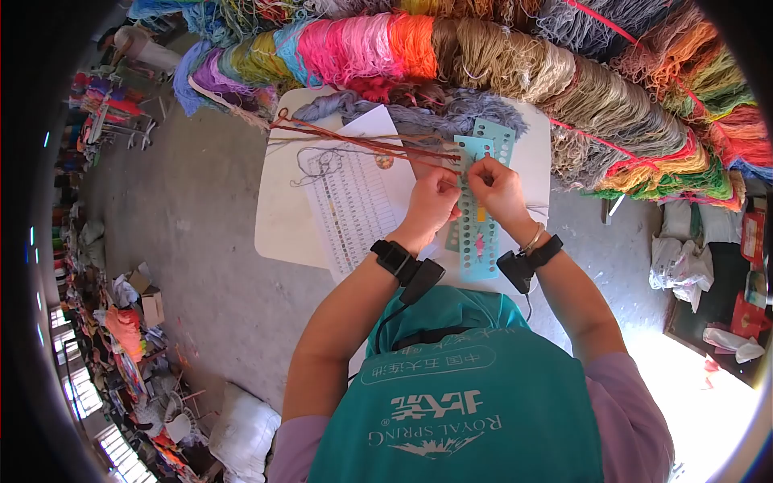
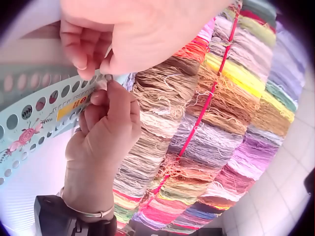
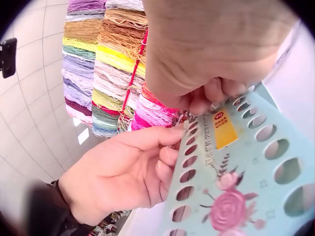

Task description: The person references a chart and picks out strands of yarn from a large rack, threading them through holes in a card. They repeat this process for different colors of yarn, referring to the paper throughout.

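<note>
A light blue thread card (image 1: 481, 262) with rows of holes, a yellow label and a pink rose lies on the white table. My left hand (image 1: 435, 201) is at the card's left edge, fingers curled, thumb and fingertips pinching close by a hole. Opposite it, my right hand (image 1: 498, 191) bends over the upper holes, its fingertips pinching at the same spot. The fine embroidery thread between them is mostly hidden by fingers. In the right wrist view the left hand (image 3: 123, 172) has its thumb along the card's edge. Reddish-brown threads (image 1: 362, 145) stretch leftward from near the hands.
A second holed card (image 1: 505, 137) lies partly under the first. Printed chart sheets (image 1: 346, 209) and a loose grey thread (image 1: 320, 165) cover the table (image 1: 286, 217) at left. Thick colourful yarn skeins (image 1: 499, 60) hang along the far side, with grey thread bundles (image 1: 354, 109) before them.
</note>
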Available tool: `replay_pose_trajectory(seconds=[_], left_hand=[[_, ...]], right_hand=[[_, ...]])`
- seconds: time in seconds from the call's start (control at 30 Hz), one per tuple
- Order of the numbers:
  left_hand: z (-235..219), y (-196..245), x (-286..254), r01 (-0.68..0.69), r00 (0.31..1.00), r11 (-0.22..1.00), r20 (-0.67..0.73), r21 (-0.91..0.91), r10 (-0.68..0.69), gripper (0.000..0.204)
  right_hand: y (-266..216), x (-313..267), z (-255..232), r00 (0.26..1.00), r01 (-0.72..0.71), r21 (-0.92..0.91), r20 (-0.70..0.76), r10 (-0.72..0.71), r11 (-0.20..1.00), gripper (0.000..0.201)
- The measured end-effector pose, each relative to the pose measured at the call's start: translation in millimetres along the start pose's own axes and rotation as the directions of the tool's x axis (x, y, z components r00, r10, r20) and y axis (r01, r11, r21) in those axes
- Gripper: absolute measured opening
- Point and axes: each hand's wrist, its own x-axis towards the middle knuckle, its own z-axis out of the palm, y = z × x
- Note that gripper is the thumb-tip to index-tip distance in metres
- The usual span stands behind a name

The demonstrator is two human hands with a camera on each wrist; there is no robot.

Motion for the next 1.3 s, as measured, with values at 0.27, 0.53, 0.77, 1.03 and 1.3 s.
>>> replay_pose_trajectory(seconds=[0.27, 0.53, 0.77, 1.03, 1.3], left_hand=[[-3, -3, 3, -0.009, 1.000, 0.989, 0.004, -0.147, 0.010, 0.014], [-7, -9, 15, -0.018, 0.998, 0.995, 0.050, -0.099, 0.023, 0.015], [-24, -10, -1, -0.125, 0.989, 0.990, -0.066, 0.062, 0.129, 0.013], [-19, 2, -11, 0.045, 0.972, 0.996, 0.234, -0.082, -0.024, 0.027], [4, -3, 11, -0.352, 0.936, 0.819, 0.167, 0.453, 0.310, 0.024]], right_hand=[[15, -4, 7, 0.999, 0.032, 0.078, -0.039, -0.029, 0.996, 0.005], [22, -3, 4, 0.995, -0.027, 0.236, 0.099, 0.004, 0.971, 0.006], [-4, 3, 6, 0.984, -0.005, -0.303, 0.169, 0.059, 0.953, 0.025], [11, 15, -1, 0.947, -0.149, -0.130, 0.267, 0.179, 0.980, 0.034], [13, 11, -19, 0.919, -0.233, 0.260, 0.374, 0.124, 0.937, 0.037]])
